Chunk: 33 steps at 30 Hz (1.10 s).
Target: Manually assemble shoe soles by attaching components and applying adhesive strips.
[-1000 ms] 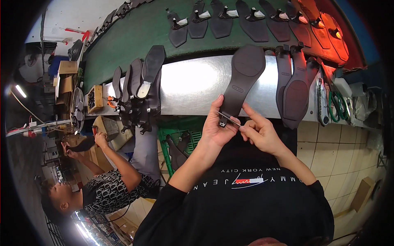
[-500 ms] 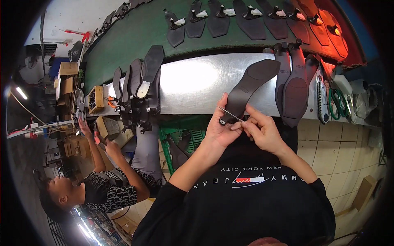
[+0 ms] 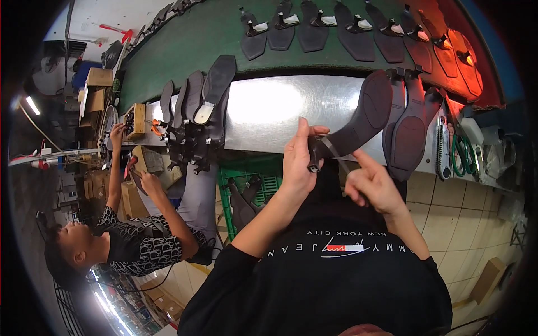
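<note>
A dark high-heeled shoe sole (image 3: 370,106) slants over the metal bench edge, its toe pointing to the far right. My left hand (image 3: 298,162) is closed round its heel end, thumb up, with the small heel tip toward me. My right hand (image 3: 374,185) grips a thin metal strip-like tool (image 3: 335,151), smeared by motion, which lies across the sole near the heel. Its index finger stretches toward the sole's edge; the other fingers are curled. What the tool's end touches is hard to make out.
Heeled soles (image 3: 188,106) pile up at the left, and more soles (image 3: 406,123) lie at the right beside green-handled scissors (image 3: 462,148) and a cutter knife (image 3: 443,151). A row of soles stands on the green belt (image 3: 168,64). At the left a co-worker (image 3: 151,241) handles a shoe part.
The sole has turned in my left hand and its toe has swung right. My right hand has moved slightly right and down with the tool. The co-worker's far hand has reached toward a wooden box.
</note>
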Motion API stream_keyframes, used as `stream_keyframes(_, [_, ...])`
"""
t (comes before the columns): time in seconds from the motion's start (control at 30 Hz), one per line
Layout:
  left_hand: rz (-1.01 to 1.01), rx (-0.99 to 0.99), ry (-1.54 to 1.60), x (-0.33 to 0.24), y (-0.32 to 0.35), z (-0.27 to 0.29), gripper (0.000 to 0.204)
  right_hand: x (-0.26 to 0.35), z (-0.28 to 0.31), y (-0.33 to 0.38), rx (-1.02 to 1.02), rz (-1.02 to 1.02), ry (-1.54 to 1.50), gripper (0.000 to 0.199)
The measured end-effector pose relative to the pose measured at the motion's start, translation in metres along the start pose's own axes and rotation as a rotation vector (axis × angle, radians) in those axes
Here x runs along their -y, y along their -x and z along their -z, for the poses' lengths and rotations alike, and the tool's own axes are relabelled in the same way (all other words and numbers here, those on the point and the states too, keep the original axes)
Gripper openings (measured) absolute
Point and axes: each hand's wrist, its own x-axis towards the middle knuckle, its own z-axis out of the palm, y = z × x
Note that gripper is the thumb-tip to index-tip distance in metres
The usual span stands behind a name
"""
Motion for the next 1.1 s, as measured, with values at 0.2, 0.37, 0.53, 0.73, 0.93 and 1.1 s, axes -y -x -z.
stream_keyframes(0.2, [-0.460,-0.105,-0.288,0.007,0.001,-0.005,0.067,-0.010,-0.023,-0.001,-0.026,-0.067,-0.127,0.057])
stream_keyframes(0.37, [-0.555,-0.069,-0.282,0.003,0.003,-0.002,0.067,-0.006,-0.007,-0.002,0.088,-0.056,-0.502,0.041])
stream_keyframes(0.53, [-0.506,-0.130,-0.212,-0.008,-0.001,0.004,0.075,0.010,-0.011,0.007,-0.065,-0.014,-0.211,0.031])
stream_keyframes(0.73, [-0.614,-0.040,-0.448,-0.013,0.001,0.002,0.094,-0.004,-0.019,-0.019,-0.350,0.585,0.878,0.011])
stream_keyframes(0.93, [-0.406,-0.088,-0.261,-0.014,-0.012,0.006,0.092,-0.008,-0.031,-0.022,-0.213,0.598,0.910,0.008])
stream_keyframes(1.1, [-0.096,-0.083,0.088,-0.018,-0.029,0.022,0.073,-0.005,-0.045,-0.008,0.056,0.615,1.002,0.012])
